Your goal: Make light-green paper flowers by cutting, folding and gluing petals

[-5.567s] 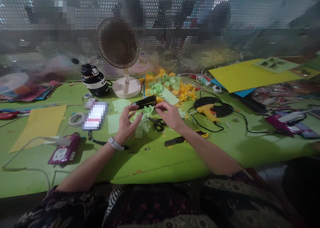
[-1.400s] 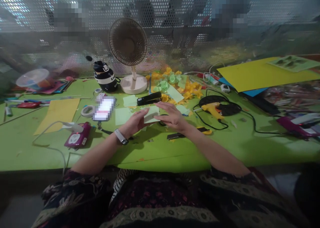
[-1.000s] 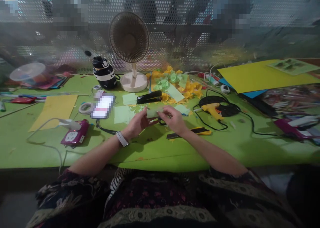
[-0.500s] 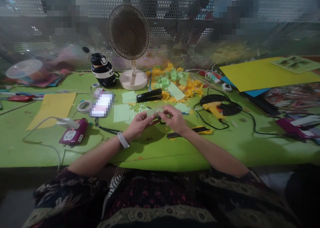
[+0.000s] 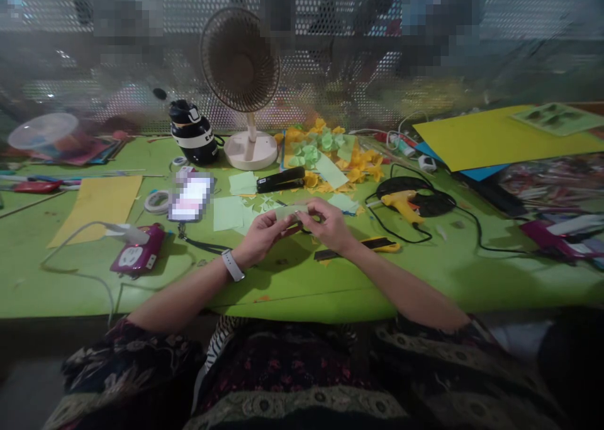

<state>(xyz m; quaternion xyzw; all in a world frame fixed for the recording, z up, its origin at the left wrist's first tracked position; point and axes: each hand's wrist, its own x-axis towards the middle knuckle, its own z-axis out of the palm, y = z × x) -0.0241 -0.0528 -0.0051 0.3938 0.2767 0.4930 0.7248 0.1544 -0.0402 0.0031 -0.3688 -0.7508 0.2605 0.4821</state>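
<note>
Over the middle of the green table, a small piece of pale green paper (image 5: 287,212) is pinched between my two hands. My left hand (image 5: 257,238), with a light watch strap on its wrist, closes on the paper's left part. Fingers of my right hand (image 5: 331,226) grip its right end. A dark thing shows beneath the fingertips, too hidden to name. Just behind lie pale green paper squares (image 5: 227,212), small green cuttings (image 5: 265,202) and a black stapler (image 5: 280,180). A yellow and black utility knife (image 5: 372,246) lies beside my right wrist.
At the back stand a fan (image 5: 251,150) and a dark bottle (image 5: 195,142). Yellow and green paper flowers (image 5: 368,164) lie piled behind the stapler. To the right is a glue gun (image 5: 401,205) with its cord. A phone (image 5: 191,197) and purple power strip (image 5: 138,251) are left.
The view has shifted very slightly. Both hands stay in almost the same place, holding the green paper.
</note>
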